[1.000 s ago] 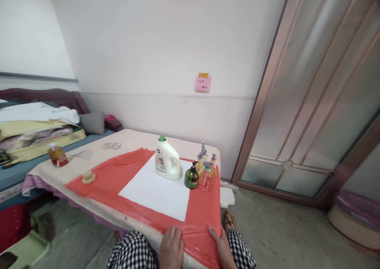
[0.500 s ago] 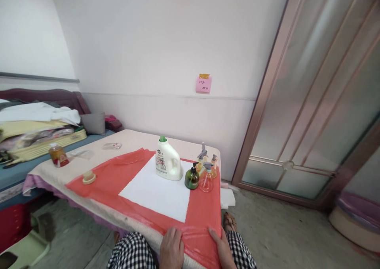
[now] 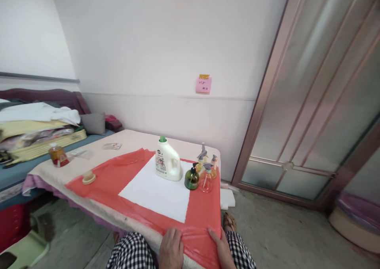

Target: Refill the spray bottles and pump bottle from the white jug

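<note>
A red plastic sheet [image 3: 204, 209] lies on the table under both my hands. My left hand [image 3: 172, 247] rests at the near edge of the sheet, palm down, with its fingers lightly bent and lying on it. My right hand [image 3: 222, 248] lies at the near right corner, its thumb stretched out on top; its other fingers are mostly hidden. Beyond my hands is a white cloth [image 3: 157, 197]. At its back stands a white detergent jug [image 3: 169, 162] with a green cap. Right of the jug are a green pump bottle [image 3: 191, 179] and a clear spray bottle [image 3: 206, 182].
Behind the clear bottle stand more spray bottles, one amber [image 3: 214, 169]. A round beige lid-like piece [image 3: 89, 177] sits at the sheet's left. Farther left is a bottle of amber liquid [image 3: 58, 156]. A bed [image 3: 101, 138] adjoins the table; a glass door [image 3: 285, 142] is at right.
</note>
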### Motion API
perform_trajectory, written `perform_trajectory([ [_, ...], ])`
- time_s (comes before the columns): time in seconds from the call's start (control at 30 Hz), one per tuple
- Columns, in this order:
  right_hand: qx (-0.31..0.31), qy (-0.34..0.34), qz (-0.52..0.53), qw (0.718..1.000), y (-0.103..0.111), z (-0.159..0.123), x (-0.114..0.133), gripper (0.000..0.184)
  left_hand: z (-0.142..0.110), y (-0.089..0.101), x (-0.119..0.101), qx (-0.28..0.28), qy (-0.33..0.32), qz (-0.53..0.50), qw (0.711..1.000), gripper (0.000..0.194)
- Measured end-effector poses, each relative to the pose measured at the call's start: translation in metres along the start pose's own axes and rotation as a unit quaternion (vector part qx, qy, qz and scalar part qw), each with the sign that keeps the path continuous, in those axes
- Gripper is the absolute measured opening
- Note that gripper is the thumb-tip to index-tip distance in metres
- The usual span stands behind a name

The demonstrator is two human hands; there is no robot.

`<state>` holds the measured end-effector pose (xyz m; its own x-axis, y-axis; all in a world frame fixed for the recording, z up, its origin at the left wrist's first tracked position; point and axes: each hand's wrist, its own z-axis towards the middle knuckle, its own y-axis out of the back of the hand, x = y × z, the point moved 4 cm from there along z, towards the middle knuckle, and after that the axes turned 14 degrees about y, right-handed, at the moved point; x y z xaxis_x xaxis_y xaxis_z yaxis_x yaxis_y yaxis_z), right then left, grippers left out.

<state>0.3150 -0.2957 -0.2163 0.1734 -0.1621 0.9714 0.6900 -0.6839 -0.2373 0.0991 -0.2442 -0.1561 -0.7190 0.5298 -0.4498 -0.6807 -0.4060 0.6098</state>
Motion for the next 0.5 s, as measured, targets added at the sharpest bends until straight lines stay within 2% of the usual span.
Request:
perform_trajectory([
  [0.5, -0.007, -0.001, -0.015, 1.000, 0.0016, 0.0014, -0.0004, 0.079, -0.0042, -0.0096, 0.0090, 0.018, -0.024, 0.009, 1.000, 0.018],
])
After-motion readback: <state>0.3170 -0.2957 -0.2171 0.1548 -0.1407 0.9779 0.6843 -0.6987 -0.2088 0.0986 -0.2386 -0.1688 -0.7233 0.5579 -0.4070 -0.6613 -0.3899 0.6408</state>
